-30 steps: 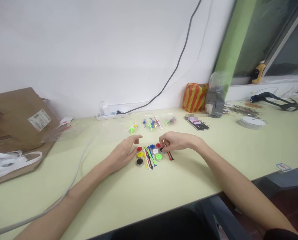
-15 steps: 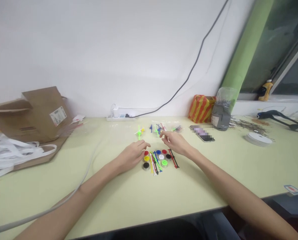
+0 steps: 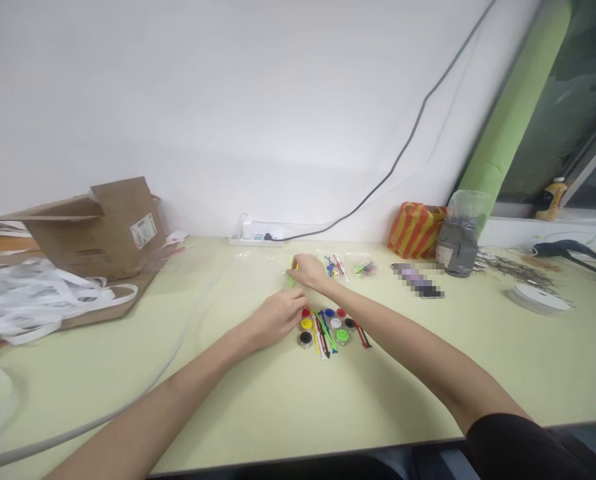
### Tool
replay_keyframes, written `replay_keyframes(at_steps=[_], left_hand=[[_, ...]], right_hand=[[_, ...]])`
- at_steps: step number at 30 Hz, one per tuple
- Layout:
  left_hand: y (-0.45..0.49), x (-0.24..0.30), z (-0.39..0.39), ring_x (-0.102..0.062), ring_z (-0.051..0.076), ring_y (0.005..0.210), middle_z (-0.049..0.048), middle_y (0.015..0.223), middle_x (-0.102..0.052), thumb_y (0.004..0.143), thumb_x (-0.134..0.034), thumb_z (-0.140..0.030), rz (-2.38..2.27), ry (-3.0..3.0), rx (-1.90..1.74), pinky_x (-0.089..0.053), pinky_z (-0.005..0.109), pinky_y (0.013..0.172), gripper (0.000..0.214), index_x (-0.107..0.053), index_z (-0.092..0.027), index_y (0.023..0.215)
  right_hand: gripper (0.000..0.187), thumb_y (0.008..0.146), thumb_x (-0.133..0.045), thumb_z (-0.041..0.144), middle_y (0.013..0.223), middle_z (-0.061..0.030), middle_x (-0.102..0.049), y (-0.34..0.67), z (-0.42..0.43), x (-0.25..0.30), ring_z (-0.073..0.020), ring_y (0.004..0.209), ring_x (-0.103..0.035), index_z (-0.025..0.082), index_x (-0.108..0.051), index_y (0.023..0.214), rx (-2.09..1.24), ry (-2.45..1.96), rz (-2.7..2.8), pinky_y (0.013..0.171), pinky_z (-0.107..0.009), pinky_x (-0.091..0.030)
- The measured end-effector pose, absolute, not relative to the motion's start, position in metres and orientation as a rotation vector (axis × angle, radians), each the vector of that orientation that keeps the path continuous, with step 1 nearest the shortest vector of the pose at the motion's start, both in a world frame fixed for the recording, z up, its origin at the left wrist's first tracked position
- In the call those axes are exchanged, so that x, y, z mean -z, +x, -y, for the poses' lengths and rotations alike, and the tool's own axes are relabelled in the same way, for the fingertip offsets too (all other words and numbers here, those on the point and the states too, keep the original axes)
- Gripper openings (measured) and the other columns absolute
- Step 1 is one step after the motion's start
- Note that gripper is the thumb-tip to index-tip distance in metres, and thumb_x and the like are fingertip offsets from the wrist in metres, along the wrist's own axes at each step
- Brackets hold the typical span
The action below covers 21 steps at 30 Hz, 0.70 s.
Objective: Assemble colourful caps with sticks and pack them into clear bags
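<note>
My right hand [image 3: 309, 272] pinches a light, stiff green plastic piece [image 3: 291, 281] above the coloured discs [image 3: 335, 323]; my left hand [image 3: 278, 319] curls just beside them, I cannot tell if it holds something

Glossy coloured plastic seen on discs [image 3: 336, 323] and thin sticks [image 3: 324, 341]; table [image 3: 378, 393] smooth, matt-finished; carton [image 3: 123, 230] matt brown cardboard.
</note>
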<state>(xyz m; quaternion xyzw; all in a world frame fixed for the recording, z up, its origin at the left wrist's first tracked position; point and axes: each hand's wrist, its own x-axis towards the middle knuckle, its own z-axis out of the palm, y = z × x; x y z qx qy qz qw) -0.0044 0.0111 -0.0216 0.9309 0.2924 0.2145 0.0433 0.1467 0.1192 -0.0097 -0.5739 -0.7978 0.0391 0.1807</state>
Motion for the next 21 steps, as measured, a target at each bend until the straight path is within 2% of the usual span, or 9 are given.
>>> replay_keyframes(at_steps=[5,10,16,19,21], left_hand=[[-0.005,0.023,-0.011,-0.059,0.019,0.087,0.0061,0.097,-0.06,0.096,-0.04,-0.013,-0.862,2.838,-0.659,-0.046,0.031,0.076,0.023,-0.063,-0.019,0.094],[-0.004,0.022,-0.01,-0.058,0.02,0.081,0.0058,0.091,-0.06,0.094,-0.042,-0.013,-0.918,2.872,-0.66,-0.045,0.033,0.072,0.022,-0.062,-0.019,0.088],[-0.002,0.02,-0.01,-0.061,0.02,0.084,0.0045,0.091,-0.065,0.093,-0.04,-0.012,-1.038,2.779,-0.899,-0.046,0.035,0.08,0.022,-0.06,-0.021,0.091],[-0.003,0.019,-0.011,-0.061,0.019,0.08,0.0019,0.089,-0.064,0.097,-0.04,-0.02,-1.265,2.596,-1.117,-0.046,0.033,0.075,0.017,-0.055,-0.022,0.106],[-0.004,0.018,-0.011,-0.062,0.018,0.08,0.0004,0.091,-0.062,0.099,-0.043,-0.028,-1.368,2.49,-1.202,-0.046,0.032,0.073,0.024,-0.046,-0.023,0.122]], right_hand=[[0.021,0.086,-0.06,0.024,0.103,-0.0122,-0.073,0.14,-0.122,0.015,-0.0242,0.097,-0.067,0.016,-0.069,0.102,-0.155,-1.666,2.233,0.075,-0.029,-0.043],[0.019,0.083,-0.062,0.027,0.1,-0.0125,-0.074,0.148,-0.115,0.011,-0.0237,0.093,-0.067,0.015,-0.069,0.095,-0.2,-1.641,2.201,0.071,-0.028,-0.042],[0.013,0.081,-0.06,0.027,0.088,-0.0072,-0.072,0.171,-0.097,-0.006,-0.0183,0.081,-0.065,0.016,-0.065,0.087,-0.263,-1.511,2.146,0.067,-0.026,-0.042],[0.011,0.084,-0.056,0.026,0.09,-0.0042,-0.071,0.183,-0.082,-0.018,-0.0153,0.082,-0.063,0.017,-0.061,0.089,-0.277,-1.384,2.113,0.071,-0.024,-0.043],[0.009,0.085,-0.054,0.026,0.09,-0.0033,-0.069,0.188,-0.068,-0.023,-0.0147,0.082,-0.063,0.018,-0.058,0.088,-0.347,-1.232,2.062,0.072,-0.025,-0.045]])
